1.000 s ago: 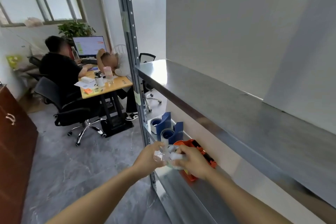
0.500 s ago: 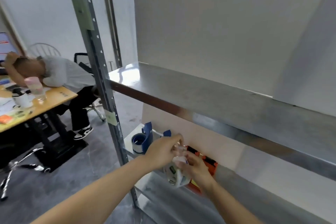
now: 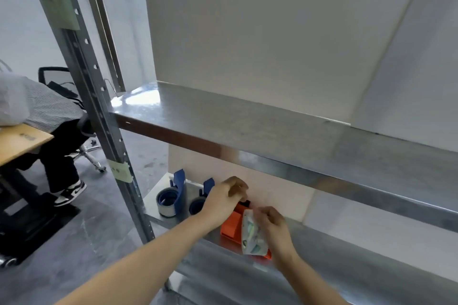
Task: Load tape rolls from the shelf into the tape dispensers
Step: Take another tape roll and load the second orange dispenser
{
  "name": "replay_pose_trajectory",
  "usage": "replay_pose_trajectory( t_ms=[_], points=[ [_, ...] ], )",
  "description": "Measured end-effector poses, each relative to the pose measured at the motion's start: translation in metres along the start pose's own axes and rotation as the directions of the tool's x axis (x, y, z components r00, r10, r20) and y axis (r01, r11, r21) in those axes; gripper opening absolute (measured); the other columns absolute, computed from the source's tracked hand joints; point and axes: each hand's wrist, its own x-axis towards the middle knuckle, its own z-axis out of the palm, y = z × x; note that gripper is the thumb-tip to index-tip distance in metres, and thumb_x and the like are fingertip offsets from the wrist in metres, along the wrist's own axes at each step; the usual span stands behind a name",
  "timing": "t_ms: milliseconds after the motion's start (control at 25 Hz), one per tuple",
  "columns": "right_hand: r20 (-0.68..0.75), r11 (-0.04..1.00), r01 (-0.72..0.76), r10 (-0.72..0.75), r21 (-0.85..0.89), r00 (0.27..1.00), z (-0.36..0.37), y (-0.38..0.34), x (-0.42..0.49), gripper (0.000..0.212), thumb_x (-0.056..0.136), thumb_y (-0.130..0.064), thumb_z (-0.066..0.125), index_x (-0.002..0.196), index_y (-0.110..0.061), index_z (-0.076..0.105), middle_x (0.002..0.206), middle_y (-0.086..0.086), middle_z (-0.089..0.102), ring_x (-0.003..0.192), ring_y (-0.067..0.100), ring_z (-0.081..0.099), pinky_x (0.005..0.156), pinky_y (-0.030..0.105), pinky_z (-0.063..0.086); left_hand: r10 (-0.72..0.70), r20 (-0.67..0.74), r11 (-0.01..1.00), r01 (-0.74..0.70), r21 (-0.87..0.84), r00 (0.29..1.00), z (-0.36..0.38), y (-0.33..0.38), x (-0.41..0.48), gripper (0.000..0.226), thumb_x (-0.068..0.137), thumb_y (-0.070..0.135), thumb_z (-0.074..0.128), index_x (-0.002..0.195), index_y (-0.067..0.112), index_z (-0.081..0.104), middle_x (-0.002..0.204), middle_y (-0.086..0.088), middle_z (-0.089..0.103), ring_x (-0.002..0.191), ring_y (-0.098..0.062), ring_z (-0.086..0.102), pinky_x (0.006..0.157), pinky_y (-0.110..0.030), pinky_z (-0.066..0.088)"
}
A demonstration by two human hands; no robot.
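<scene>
Head view: right hand (image 3: 273, 226) pinching plastic wrapper (image 3: 250, 236); left hand (image 3: 224, 199) curled over orange dispenser (image 3: 231, 226), grip unclear.

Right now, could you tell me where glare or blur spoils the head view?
Head view: glare whitens the upper shelf at its left end; the packet in the right hand is blurred, print unreadable; wide-angle bowing tilts the upright post.

On the lower shelf (image 3: 322, 277), the right hand (image 3: 273, 226) pinches a clear wrapper (image 3: 251, 236) over the orange dispenser (image 3: 230, 226), the left hand (image 3: 224, 199) beside two blue dispensers (image 3: 179, 193).
</scene>
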Motion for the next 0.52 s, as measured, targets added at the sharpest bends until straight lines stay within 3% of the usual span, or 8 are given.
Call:
replay_pose_trajectory(
  t_ms=[40, 120, 240, 360, 440, 520],
  points=[
    [-0.061, 1.000, 0.000, 0.000, -0.003, 0.998, 0.001, 0.002, 0.008, 0.012, 0.092, -0.022, 0.059, 0.094, -0.012, 0.064, 0.096, 0.016, 0.070, 0.084, 0.026, 0.069, 0.078, 0.042, 0.058, -0.083, -0.039, 0.997, 0.083, -0.012, 0.996, 0.000, -0.008, 0.003, 0.016, 0.093, 0.016, 0.052, 0.102, 0.014, 0.066, 0.099, -0.002, 0.073, 0.091, -0.014, 0.067, 0.083, -0.022, 0.050],
    [-0.150, 0.999, -0.017, 0.023, 0.044, 0.988, 0.006, 0.003, 0.018, 0.010, 0.092, -0.025, 0.059, 0.091, -0.017, 0.063, 0.093, 0.012, 0.069, 0.086, 0.029, 0.066, 0.083, 0.046, 0.054, -0.250, -0.042, 0.957, 0.254, 0.140, 0.967, 0.001, -0.036, 0.009, 0.022, 0.095, 0.020, 0.047, 0.106, 0.011, 0.064, 0.104, -0.005, 0.070, 0.094, -0.019, 0.064, 0.083, -0.029, 0.048],
    [-0.203, 0.992, -0.041, 0.065, 0.119, 0.977, 0.013, -0.001, 0.022, 0.010, 0.094, -0.025, 0.057, 0.092, -0.015, 0.062, 0.087, 0.011, 0.068, 0.078, 0.026, 0.064, 0.070, 0.033, 0.049, -0.448, 0.086, 0.864, 0.407, 0.296, 0.890, 0.016, -0.067, 0.010, 0.023, 0.093, 0.026, 0.048, 0.098, 0.010, 0.062, 0.102, -0.010, 0.070, 0.090, -0.024, 0.064, 0.082, -0.034, 0.050],
    [-0.244, 0.990, -0.071, 0.098, 0.119, 0.965, 0.024, 0.001, 0.026, 0.012, 0.094, -0.023, 0.055, 0.094, -0.012, 0.061, 0.086, 0.011, 0.068, 0.075, 0.022, 0.064, 0.064, 0.029, 0.048, -0.513, 0.153, 0.833, 0.446, 0.328, 0.845, 0.038, -0.073, 0.020, 0.029, 0.099, 0.027, 0.043, 0.114, 0.007, 0.058, 0.106, -0.009, 0.066, 0.102, -0.027, 0.062, 0.084, -0.031, 0.049],
    [-0.276, 0.989, -0.096, 0.124, 0.112, 0.953, 0.030, 0.001, 0.030, 0.011, 0.095, -0.024, 0.053, 0.097, -0.015, 0.060, 0.084, 0.008, 0.068, 0.073, 0.021, 0.065, 0.061, 0.028, 0.047, -0.523, 0.183, 0.846, 0.482, 0.228, 0.832, 0.048, -0.078, 0.029, 0.026, 0.101, 0.020, 0.042, 0.119, 0.008, 0.057, 0.092, -0.002, 0.063, 0.098, -0.025, 0.065, 0.074, -0.024, 0.052],
    [-0.307, 0.985, -0.109, 0.145, 0.133, 0.941, 0.037, -0.001, 0.030, 0.010, 0.095, -0.026, 0.053, 0.097, -0.018, 0.059, 0.084, 0.006, 0.068, 0.072, 0.019, 0.065, 0.059, 0.027, 0.046, -0.581, 0.260, 0.807, 0.587, 0.061, 0.772, 0.055, -0.095, 0.040, 0.026, 0.095, 0.016, 0.050, 0.117, 0.006, 0.060, 0.096, -0.005, 0.068, 0.093, -0.025, 0.067, 0.083, -0.029, 0.059]
  ],
)
